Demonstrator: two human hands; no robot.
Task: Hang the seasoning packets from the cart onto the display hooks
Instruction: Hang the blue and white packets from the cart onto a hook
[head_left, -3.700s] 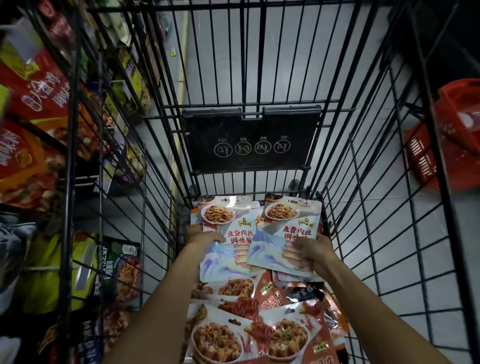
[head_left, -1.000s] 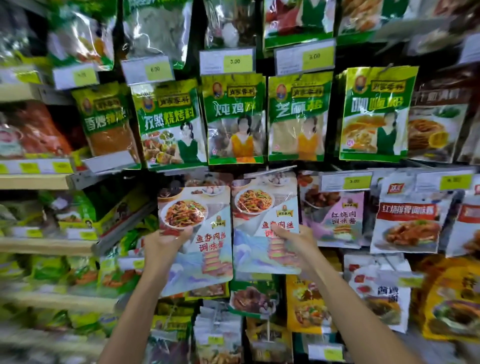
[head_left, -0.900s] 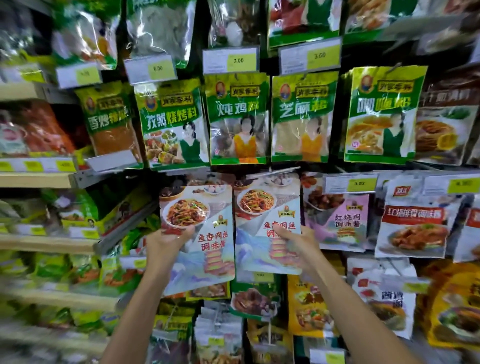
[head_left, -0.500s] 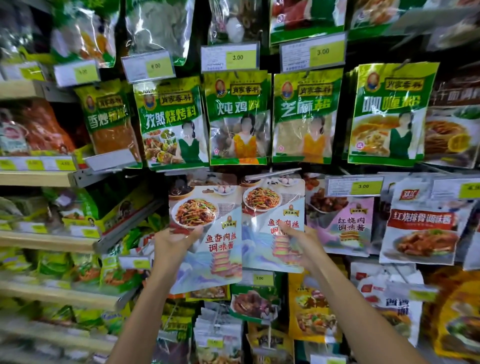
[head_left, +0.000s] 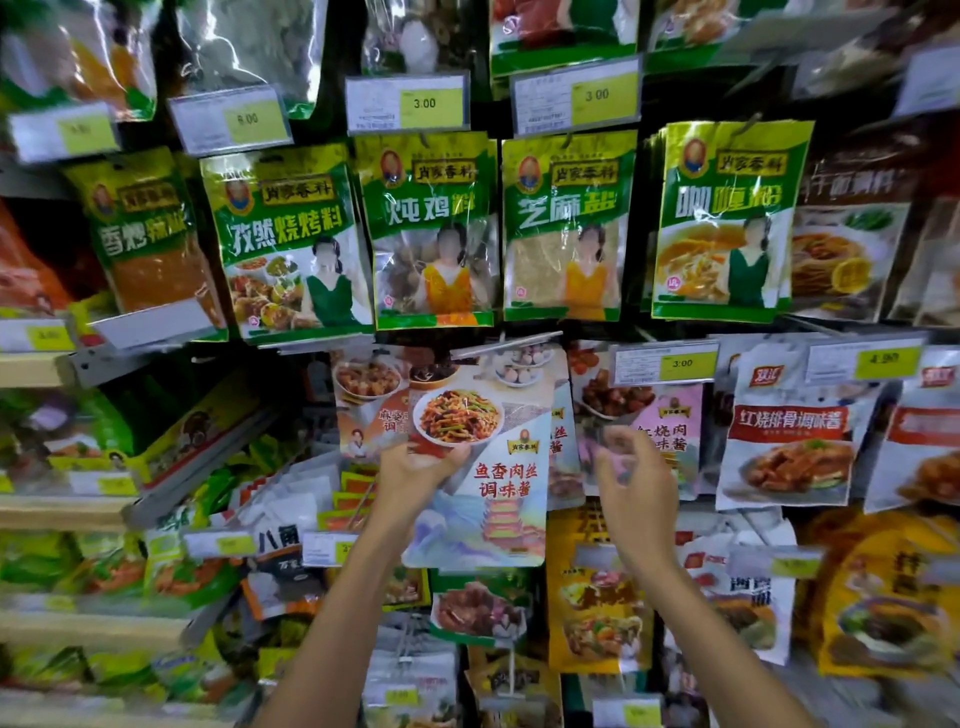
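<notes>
Glossy film, so am expecting packet (head_left: 498, 483) to be light, floppy, slippery, with sauce inside probably shifting. Am gripping it with left hand (head_left: 415, 473), thumb over front at left edge, mid-height, in front of second hanging row. Am judging better hold lies near stiffer top seal, beside hang hole, for steering onto hook (head_left: 506, 344) just above. Right hand (head_left: 636, 499) is hovering just beside packet, fingers loosely curled, gripping nothing; blurred.

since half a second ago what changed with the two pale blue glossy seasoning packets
The right hand let go of its pale blue glossy packet, now hanging behind. The left hand moved its matching packet right, overlapping it, still gripping. Green packets above stayed.
</notes>
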